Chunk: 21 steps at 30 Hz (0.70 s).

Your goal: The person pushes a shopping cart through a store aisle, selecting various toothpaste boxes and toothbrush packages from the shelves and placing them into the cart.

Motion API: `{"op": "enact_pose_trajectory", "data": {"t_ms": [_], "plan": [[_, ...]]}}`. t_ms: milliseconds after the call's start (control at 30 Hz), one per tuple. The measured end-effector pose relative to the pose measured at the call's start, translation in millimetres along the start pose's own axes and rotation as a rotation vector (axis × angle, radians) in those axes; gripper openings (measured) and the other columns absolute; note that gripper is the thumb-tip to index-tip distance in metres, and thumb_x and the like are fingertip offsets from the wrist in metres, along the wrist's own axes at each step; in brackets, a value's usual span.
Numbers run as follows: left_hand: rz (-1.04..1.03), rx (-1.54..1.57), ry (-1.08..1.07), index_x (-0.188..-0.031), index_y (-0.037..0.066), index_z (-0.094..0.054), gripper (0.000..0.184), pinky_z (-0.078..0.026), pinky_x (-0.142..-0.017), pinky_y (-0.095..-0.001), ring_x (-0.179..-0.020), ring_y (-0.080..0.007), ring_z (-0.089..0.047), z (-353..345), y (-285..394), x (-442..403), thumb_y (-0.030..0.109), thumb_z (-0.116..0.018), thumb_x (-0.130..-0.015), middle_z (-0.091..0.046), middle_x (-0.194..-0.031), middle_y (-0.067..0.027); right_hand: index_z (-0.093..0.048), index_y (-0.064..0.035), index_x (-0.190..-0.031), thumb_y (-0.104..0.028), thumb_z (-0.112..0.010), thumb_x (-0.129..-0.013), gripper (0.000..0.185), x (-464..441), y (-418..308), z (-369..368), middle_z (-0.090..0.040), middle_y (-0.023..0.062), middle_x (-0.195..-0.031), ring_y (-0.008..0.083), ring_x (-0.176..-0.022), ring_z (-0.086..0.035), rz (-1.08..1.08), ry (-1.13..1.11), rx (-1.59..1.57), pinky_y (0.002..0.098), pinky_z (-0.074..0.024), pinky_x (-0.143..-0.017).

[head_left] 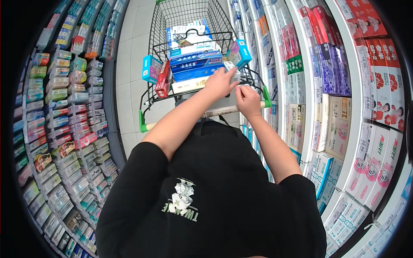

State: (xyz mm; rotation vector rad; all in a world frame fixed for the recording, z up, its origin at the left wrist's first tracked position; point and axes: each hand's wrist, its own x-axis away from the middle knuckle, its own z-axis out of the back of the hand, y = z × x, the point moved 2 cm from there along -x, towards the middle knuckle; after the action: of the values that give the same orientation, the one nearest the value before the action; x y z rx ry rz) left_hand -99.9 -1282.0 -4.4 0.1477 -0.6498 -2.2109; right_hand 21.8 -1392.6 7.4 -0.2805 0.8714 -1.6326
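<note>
A shopping cart (223, 111) with green-ended handle stands before me, holding several toothpaste boxes. My left hand (219, 81) reaches over the handle into the near part of the cart, its fingers on a white box (231, 71) at the right of the load; whether they grip it is unclear. My right hand (248, 99) is curled just above the right part of the handle, its fingers bent together; what they hold, if anything, is hidden. Blue boxes (195, 64) lie left of my left hand, with a red box (163, 80) beside them.
Shelves with toothbrush packs (64, 116) line the left side. Toothpaste shelves (309, 77) run close along the right. A grey tiled floor (129, 56) shows left of the cart. Teal boxes (151, 69) hang over both cart sides.
</note>
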Motion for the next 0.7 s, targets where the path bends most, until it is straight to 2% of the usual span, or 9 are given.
{"op": "enact_pose_trajectory", "data": {"t_ms": [100,133,233,333,433,467,567,600,700], "plan": [[0.125,0.057,-0.226,-0.152,0.018,-0.048,0.065,-0.056,-0.088,-0.0515,-0.105,-0.0440,-0.069,-8,8,-27,0.054,-0.062,-0.099,-0.070,-0.110,-0.0249,-0.066,-0.0070,-0.083,-0.021,-0.065,-0.099,0.021,1,4,-3,-0.065,0.0124,-0.077,0.0351,-0.068,-0.065,0.025,0.026,0.062,0.0471,-0.0519,-0.061],[0.140,0.094,-0.247,-0.151,0.016,-0.048,0.069,-0.057,-0.086,-0.0528,-0.102,-0.0458,-0.070,-14,5,-34,0.057,-0.063,-0.098,-0.072,-0.109,-0.0272,-0.065,-0.0077,-0.082,-0.022,-0.064,-0.099,0.023,1,3,-4,-0.065,0.0131,-0.079,0.0367,-0.070,-0.066,0.055,0.071,0.028,0.0482,-0.0524,-0.062],[0.158,0.112,-0.307,-0.151,0.015,-0.049,0.070,-0.057,-0.087,-0.0532,-0.101,-0.0462,-0.070,-23,2,-42,0.057,-0.064,-0.097,-0.073,-0.105,-0.0279,-0.064,-0.0068,-0.079,-0.021,-0.066,-0.099,0.024,2,-1,-1,-0.064,0.0127,-0.077,0.0349,-0.070,-0.065,0.004,0.012,0.094,0.0458,-0.0511,-0.062],[0.105,0.111,-0.203,-0.147,0.013,-0.048,0.067,-0.059,-0.083,-0.0535,-0.096,-0.0452,-0.073,-34,-4,-43,0.055,-0.064,-0.097,-0.075,-0.101,-0.0266,-0.062,-0.0093,-0.077,-0.026,-0.065,-0.098,0.027,2,2,-3,-0.064,0.0110,-0.075,0.0355,-0.065,-0.065,0.033,0.008,0.112,0.0479,-0.0520,-0.058],[0.132,0.160,-0.183,-0.146,0.013,-0.049,0.065,-0.059,-0.084,-0.0532,-0.097,-0.0450,-0.073,-39,-3,-46,0.054,-0.065,-0.097,-0.074,-0.102,-0.0280,-0.065,-0.0087,-0.077,-0.023,-0.065,-0.099,0.026,4,0,-2,-0.065,0.0116,-0.077,0.0348,-0.069,-0.065,-0.023,-0.051,0.141,0.0461,-0.0514,-0.061],[0.132,0.157,-0.170,-0.143,0.011,-0.051,0.061,-0.060,-0.083,-0.0537,-0.095,-0.0452,-0.073,-40,-2,-46,0.048,-0.065,-0.097,-0.074,-0.101,-0.0288,-0.065,-0.0088,-0.076,-0.022,-0.065,-0.099,0.026,3,-2,-2,-0.064,0.0117,-0.076,0.0350,-0.068,-0.065,-0.004,-0.032,0.135,0.0460,-0.0513,-0.061],[0.189,0.126,-0.195,-0.139,0.008,-0.056,0.055,-0.060,-0.082,-0.0538,-0.094,-0.0456,-0.074,-29,7,-48,0.041,-0.066,-0.095,-0.074,-0.098,-0.0286,-0.064,-0.0082,-0.076,-0.021,-0.065,-0.099,0.026,3,-4,0,-0.064,0.0115,-0.076,0.0349,-0.068,-0.065,0.014,-0.009,0.128,0.0456,-0.0514,-0.061],[0.226,0.142,-0.120,-0.136,0.005,-0.060,0.055,-0.060,-0.083,-0.0543,-0.094,-0.0457,-0.074,-26,7,-47,0.037,-0.066,-0.092,-0.074,-0.098,-0.0298,-0.061,-0.0090,-0.075,-0.023,-0.066,-0.098,0.027,2,-3,-2,-0.062,0.0101,-0.072,0.0341,-0.062,-0.064,0.061,0.052,0.104,0.0461,-0.0519,-0.057],[0.222,0.149,-0.004,-0.138,0.006,-0.061,0.059,-0.060,-0.087,-0.0548,-0.094,-0.0463,-0.074,21,21,-32,0.040,-0.067,-0.090,-0.074,-0.101,-0.0307,-0.062,-0.0084,-0.076,-0.024,-0.066,-0.099,0.028,2,1,-2,-0.061,0.0101,-0.072,0.0340,-0.063,-0.064,0.019,0.086,0.073,0.0458,-0.0520,-0.057]]}}
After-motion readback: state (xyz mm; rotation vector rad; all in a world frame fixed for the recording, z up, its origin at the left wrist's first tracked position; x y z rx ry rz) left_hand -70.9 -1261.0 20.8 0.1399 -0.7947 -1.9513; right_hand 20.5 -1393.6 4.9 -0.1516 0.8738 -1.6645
